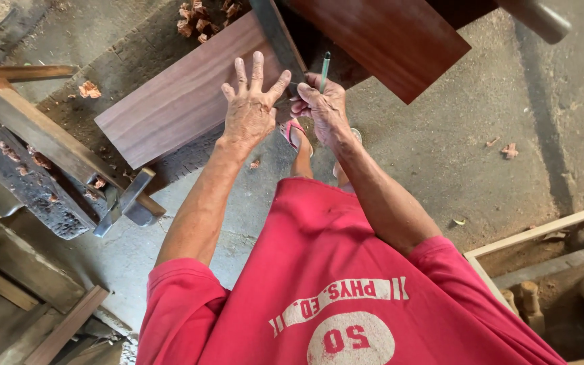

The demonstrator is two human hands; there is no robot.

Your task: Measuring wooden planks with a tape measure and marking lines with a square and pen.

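Note:
My left hand (251,108) lies flat with fingers spread on a reddish-brown wooden plank (170,101), its fingertips beside a dark grey metal square (277,34) that rests across the plank's end. Just to the right, my right hand (322,108) grips a green pencil (324,66) upright, with the tip down at the square's edge. A second, darker red-brown board (386,40) sits tilted above the plank at the top of the view. Below my hands are my feet in pink sandals (295,134).
A heavy wood and metal bench tool (42,176) stands on the left. Wood shavings (196,17) lie at the top. A pale wooden frame (535,233) with turned parts is at lower right. A metal bar (542,19) crosses the top right above the concrete floor (454,155).

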